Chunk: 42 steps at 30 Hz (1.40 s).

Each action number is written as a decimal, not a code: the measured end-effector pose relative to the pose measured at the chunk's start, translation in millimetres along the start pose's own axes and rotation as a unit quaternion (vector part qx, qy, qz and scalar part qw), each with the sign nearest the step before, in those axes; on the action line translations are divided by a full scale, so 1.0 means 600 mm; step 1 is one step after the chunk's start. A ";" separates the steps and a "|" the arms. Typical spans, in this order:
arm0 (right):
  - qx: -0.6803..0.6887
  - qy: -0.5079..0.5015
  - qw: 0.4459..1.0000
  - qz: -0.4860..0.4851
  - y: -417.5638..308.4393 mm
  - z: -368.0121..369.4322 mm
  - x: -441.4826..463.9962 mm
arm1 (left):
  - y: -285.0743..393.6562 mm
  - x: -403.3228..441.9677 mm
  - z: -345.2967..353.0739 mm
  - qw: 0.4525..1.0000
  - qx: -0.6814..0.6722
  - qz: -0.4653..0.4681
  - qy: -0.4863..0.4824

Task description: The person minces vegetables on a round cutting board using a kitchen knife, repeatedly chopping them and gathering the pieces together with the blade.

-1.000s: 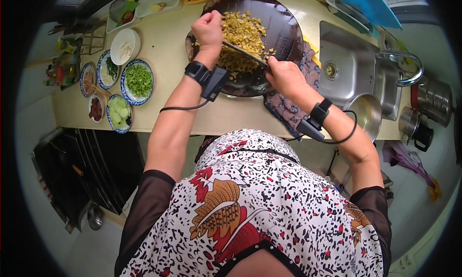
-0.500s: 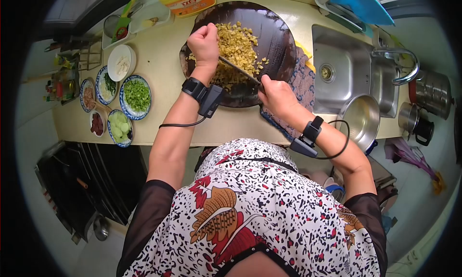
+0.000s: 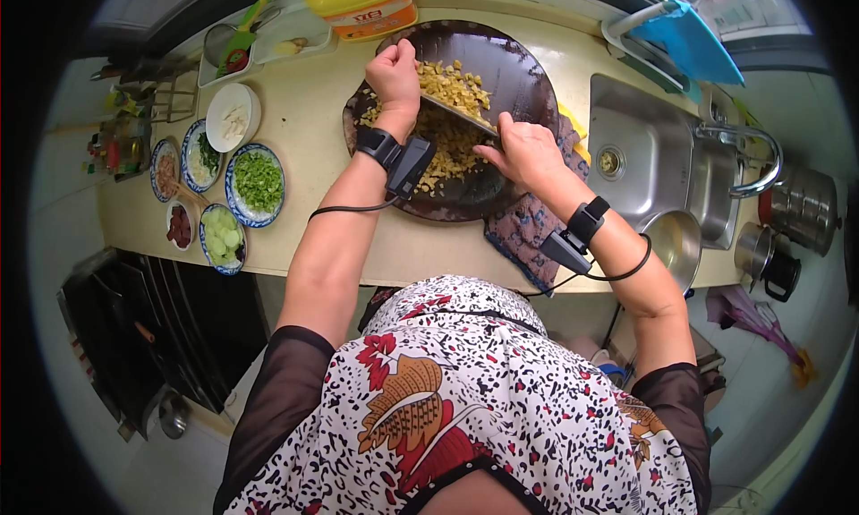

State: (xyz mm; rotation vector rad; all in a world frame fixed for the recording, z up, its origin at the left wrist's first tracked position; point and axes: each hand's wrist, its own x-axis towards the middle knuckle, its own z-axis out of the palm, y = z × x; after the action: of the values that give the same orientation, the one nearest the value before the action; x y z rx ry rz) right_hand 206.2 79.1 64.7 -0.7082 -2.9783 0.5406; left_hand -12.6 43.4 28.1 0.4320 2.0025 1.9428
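A round dark chopping board carries a spread of chopped yellow-green pieces. Across them lies a knife, its blade slanting down from left to right. My right hand is wrapped round its handle at the right. At the blade's far left end is my left hand, its fingers closed at the top of the blade; what they grip is mostly hidden. Chopped pieces lie on both sides of the blade. A patterned cloth sticks out from under the board's lower right.
Plates of chopped greens and sliced green vegetable stand left, near a white bowl. Behind the board is a yellow tub. At the right are a sink, a faucet and a metal basin.
The view has shifted, so the counter and board sit lower in the picture. The knife stays between both hands, and the pieces now lie more split to either side of the blade.
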 end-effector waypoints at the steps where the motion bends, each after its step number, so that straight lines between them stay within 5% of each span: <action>1: 0.004 0.009 1.000 0.011 0.000 0.006 0.006 | 0.000 0.000 -0.006 0.999 -0.017 -0.035 -0.036; 6: 0.012 0.024 0.999 -0.035 -0.002 -0.022 0.021 | 0.042 -0.002 -0.074 0.977 -0.149 -0.042 -0.144; 9: 0.022 0.047 0.998 -0.022 0.008 -0.044 0.030 | 0.031 0.018 -0.146 0.994 0.024 -0.033 -0.106; 12: -0.004 0.067 0.998 -0.013 0.039 -0.050 0.062 | -0.071 0.041 -0.213 0.953 0.269 0.083 -0.112; 19: -0.060 0.068 0.996 -0.002 0.095 -0.048 0.134 | -0.035 0.002 -0.199 0.863 0.432 0.052 -0.256; 25: -0.058 0.067 0.996 -0.021 0.086 -0.027 0.153 | -0.030 0.018 -0.172 0.859 0.443 0.011 -0.256; 33: 0.014 -0.007 0.999 -0.042 0.050 -0.035 0.108 | -0.069 -0.034 -0.120 0.888 0.385 0.093 -0.232; 42: 0.053 -0.027 0.996 -0.060 0.062 -0.085 0.045 | 0.035 -0.162 -0.134 0.872 0.371 0.181 -0.263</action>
State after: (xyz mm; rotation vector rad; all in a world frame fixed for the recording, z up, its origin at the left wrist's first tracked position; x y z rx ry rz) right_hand 203.8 138.6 98.7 -0.5101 -2.9894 0.7127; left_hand 40.6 -70.2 52.7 1.4317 2.2886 0.9265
